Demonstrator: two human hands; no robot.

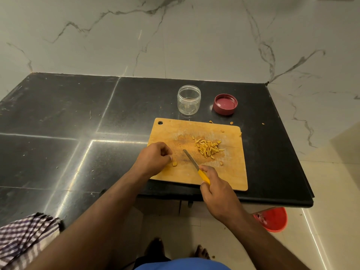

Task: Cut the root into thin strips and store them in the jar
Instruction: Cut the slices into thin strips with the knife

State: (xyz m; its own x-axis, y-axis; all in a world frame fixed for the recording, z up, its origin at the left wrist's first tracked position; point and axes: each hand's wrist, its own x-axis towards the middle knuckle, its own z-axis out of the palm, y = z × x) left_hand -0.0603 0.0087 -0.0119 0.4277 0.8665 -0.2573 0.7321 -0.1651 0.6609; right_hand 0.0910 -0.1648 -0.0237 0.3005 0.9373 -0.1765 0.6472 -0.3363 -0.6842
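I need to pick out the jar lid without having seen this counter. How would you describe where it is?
Start at the wooden cutting board on the black counter. Just beyond its far edge stand two round things side by side: the clear jar and, to its right, the lid. The lid is the low, dark red one, lying with its hollow side up.

Path from knife [191, 160] grip to jar [188, 99] mouth: strip pile [208, 148] sits just right of the blade tip, board [231, 178] bare beyond it. Lid [225, 104] beside jar, apart. Counter [58, 117] left of grip wide open.
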